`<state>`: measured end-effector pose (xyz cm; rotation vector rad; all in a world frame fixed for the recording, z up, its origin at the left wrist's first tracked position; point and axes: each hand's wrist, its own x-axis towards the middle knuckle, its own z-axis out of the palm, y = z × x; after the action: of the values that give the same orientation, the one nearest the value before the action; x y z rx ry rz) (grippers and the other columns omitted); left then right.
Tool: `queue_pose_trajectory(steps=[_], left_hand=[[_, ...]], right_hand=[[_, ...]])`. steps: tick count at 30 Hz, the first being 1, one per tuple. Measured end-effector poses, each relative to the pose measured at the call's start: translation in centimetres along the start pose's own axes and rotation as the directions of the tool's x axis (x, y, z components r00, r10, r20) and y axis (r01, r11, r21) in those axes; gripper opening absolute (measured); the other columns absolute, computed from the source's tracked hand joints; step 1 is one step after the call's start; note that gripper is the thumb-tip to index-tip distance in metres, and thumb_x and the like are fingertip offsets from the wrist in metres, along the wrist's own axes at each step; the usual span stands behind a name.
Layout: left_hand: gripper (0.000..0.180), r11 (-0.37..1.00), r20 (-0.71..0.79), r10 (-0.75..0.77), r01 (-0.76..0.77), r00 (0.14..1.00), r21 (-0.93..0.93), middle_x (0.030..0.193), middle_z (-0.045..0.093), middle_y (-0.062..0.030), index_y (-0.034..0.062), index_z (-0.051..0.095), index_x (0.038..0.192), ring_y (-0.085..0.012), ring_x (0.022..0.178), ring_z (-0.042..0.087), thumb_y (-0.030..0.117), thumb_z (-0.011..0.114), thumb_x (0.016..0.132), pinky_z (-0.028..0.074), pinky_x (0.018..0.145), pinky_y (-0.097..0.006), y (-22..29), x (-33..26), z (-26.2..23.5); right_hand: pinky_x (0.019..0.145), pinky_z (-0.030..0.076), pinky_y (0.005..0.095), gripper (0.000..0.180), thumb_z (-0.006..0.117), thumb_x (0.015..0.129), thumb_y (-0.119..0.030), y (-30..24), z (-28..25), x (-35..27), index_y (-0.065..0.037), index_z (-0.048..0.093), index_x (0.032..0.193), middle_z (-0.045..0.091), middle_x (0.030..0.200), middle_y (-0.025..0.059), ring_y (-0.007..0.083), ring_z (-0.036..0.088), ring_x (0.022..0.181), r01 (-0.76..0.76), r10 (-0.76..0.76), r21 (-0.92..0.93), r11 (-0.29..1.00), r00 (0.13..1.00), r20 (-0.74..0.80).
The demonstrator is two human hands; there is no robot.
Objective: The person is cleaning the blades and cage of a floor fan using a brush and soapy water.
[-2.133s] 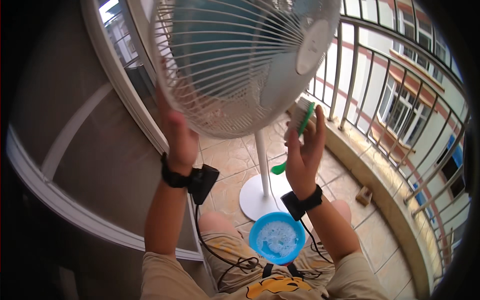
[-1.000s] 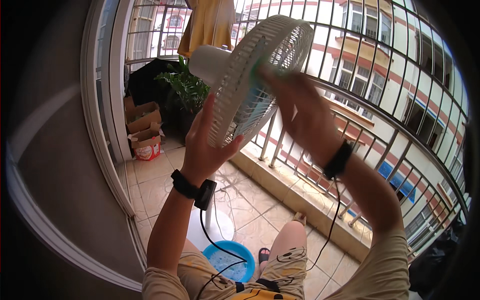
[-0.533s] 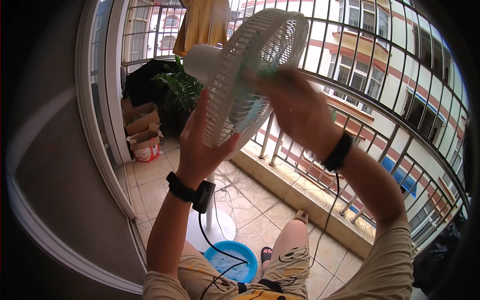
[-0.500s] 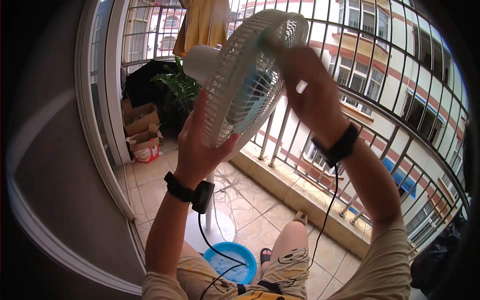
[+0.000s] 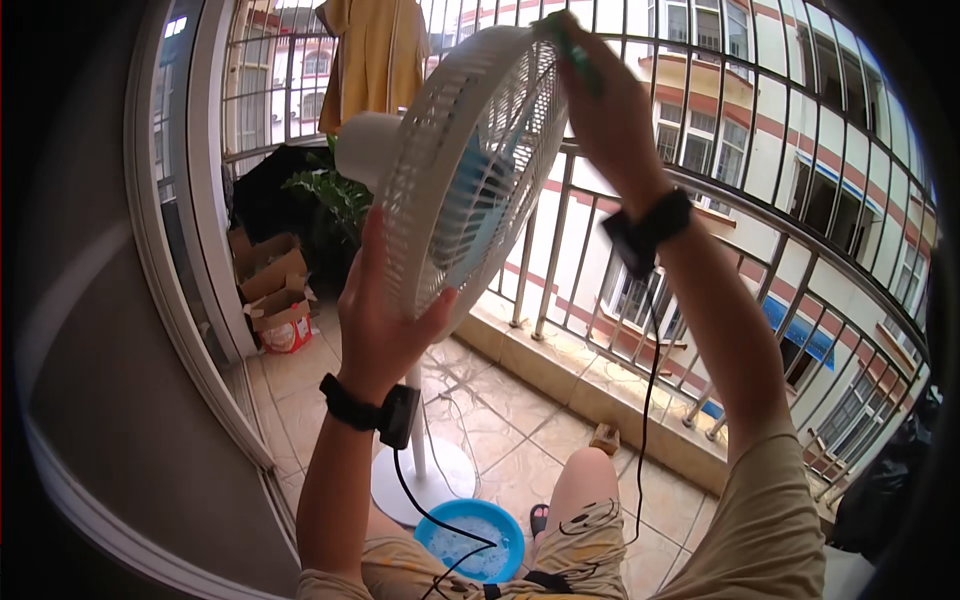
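Observation:
A white standing fan with blue blades behind its grille fills the upper middle, its round cage turned to the right. My left hand grips the lower rim of the cage, thumb on the front side and fingers along the back. High at the cage's top front edge, my right hand presses a crumpled green cloth against the rim; its fingertips are partly hidden. Below, the fan's white round base stands on the tiles beside a blue basin of sudsy water.
Metal railings run along the right above a low tiled ledge. Cardboard boxes and a leafy plant stand at the left back, near a sliding door frame. A yellow cloth hangs behind the fan.
My right hand has moved up from the grille's front to the top rim with the green cloth. The fan and my left hand appear slightly further left in the picture.

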<state>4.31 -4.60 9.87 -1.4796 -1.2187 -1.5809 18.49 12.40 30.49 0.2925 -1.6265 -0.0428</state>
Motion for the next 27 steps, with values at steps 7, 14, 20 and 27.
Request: queue_pose_trajectory(steps=[7, 14, 20, 27], left_hand=[[0.100, 0.996, -0.090, 0.081, -0.078, 0.993, 0.038, 0.141, 0.055, -0.0241, 0.0010, 0.025, 0.158, -0.0325, 0.122, 0.062, 0.016, 0.081, 0.076, 0.053, 0.099, -0.042, 0.2, 0.0, -0.5], [0.101, 0.972, -0.094, 0.109, -0.087, 0.990, 0.217, 0.141, 0.055, -0.0250, -0.0018, 0.025, 0.157, -0.0334, 0.124, 0.061, 0.016, 0.082, 0.075, 0.050, 0.103, -0.044, -1.0, -0.8, -0.6], [0.103, 0.998, -0.054, 0.028, -0.026, 0.998, 0.051, 0.142, 0.054, -0.0249, -0.0031, 0.024, 0.157, -0.0332, 0.126, 0.060, 0.015, 0.082, 0.074, 0.048, 0.105, -0.044, -0.2, -0.1, -0.2], [0.102, 0.991, -0.086, 0.093, -0.083, 0.992, 0.109, 0.139, 0.056, -0.0232, -0.0029, 0.024, 0.157, -0.0301, 0.121, 0.062, 0.014, 0.081, 0.074, 0.051, 0.102, -0.043, -0.6, -0.9, -0.7]], right_hand=[[0.084, 0.060, 0.0413, 0.044, 0.054, 0.096, -0.003, -0.2, -0.5, -0.7, -0.017, 0.057, 0.138, 0.069, 0.109, 0.0125, 0.0317, 0.070, 0.084, 0.359, -0.355, -0.157, 0.920, 0.933, 0.054], [0.083, 0.058, 0.0430, 0.039, 0.056, 0.097, -0.007, -4.0, -0.7, -2.1, -0.016, 0.059, 0.136, 0.070, 0.092, 0.0152, 0.0360, 0.069, 0.092, 0.220, -0.227, 0.056, 0.974, 0.958, 0.178], [0.085, 0.058, 0.0383, 0.038, 0.051, 0.105, -0.016, 4.8, -2.2, 2.9, -0.010, 0.055, 0.142, 0.072, 0.111, 0.0215, 0.0339, 0.072, 0.097, 0.023, 0.022, -0.227, 0.974, 0.981, 0.194], [0.069, 0.058, 0.0410, 0.043, 0.057, 0.100, -0.012, -1.2, -2.1, -0.6, -0.017, 0.055, 0.142, 0.069, 0.095, 0.0192, 0.0328, 0.071, 0.084, 0.269, -0.239, -0.082, 0.960, 0.933, 0.269]])
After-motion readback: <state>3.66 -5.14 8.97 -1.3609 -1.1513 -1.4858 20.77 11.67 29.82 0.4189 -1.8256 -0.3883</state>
